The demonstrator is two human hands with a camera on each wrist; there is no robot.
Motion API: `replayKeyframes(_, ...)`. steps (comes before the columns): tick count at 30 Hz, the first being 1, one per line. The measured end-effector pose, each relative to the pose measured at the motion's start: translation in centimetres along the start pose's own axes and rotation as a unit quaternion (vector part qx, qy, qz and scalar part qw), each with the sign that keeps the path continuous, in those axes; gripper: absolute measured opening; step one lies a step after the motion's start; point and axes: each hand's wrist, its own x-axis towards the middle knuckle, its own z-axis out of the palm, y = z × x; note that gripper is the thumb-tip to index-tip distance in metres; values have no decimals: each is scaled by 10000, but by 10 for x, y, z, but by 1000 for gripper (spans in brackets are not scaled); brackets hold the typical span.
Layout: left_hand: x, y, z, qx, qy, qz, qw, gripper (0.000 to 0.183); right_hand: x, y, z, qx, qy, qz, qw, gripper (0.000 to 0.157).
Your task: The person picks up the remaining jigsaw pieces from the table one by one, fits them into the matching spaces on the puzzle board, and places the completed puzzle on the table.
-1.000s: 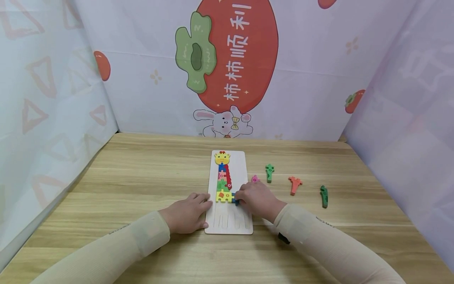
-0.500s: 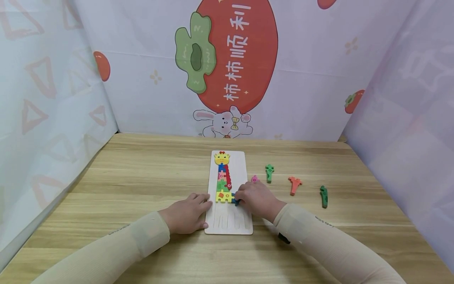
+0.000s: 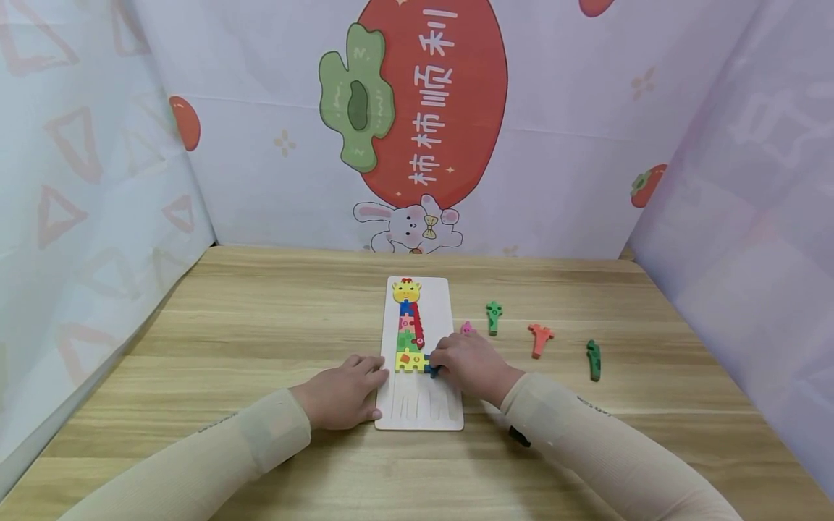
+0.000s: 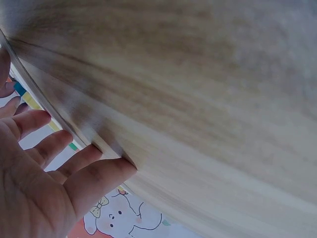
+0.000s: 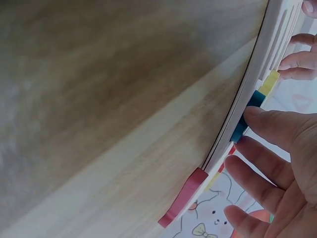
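A pale wooden puzzle board (image 3: 435, 293) lies upright before me with a giraffe partly laid on it: a yellow head (image 3: 407, 291), a neck of coloured pieces, a red mane piece (image 3: 418, 325) and a yellow body piece (image 3: 409, 362). To the right of that body piece, my right hand (image 3: 477, 369) pinches a dark blue puzzle piece (image 5: 254, 100) between thumb and index finger, close over the board. The hand covers much of it in the head view. My left hand (image 3: 342, 394) rests at the board's left edge, its fingertips (image 4: 126, 166) extended along it.
Loose puzzle pieces lie right of the board: a pink one (image 3: 466, 328) partly behind the right hand, a green one (image 3: 494, 318), an orange one (image 3: 539, 340) and a dark green one (image 3: 594, 360). A printed cloth wall (image 3: 260, 195) closes off the table's back.
The hands and the pieces hold nearly the same places. The whole head view has shifted very slightly left.
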Motion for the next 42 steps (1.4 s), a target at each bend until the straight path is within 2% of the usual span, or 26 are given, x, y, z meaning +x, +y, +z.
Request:
replayKeyframes(10,-1,-1,1,-42,33,8,10000,63,1,-1,1,-13,4,10,10000,17)
replayKeyframes(20,-3,3,-3,-133,23,-29,9999,63,1,-2,0,41,26,48,10000,24)
replayKeyframes(28,-3,0,0,-57,146,158,9998,62,0,-2,-5,287,268,69,9992,26)
replayKeyframes(42,-3,1,0,-152,94,53,9998,63,-3,1,-9,428,1102,56,9930,30)
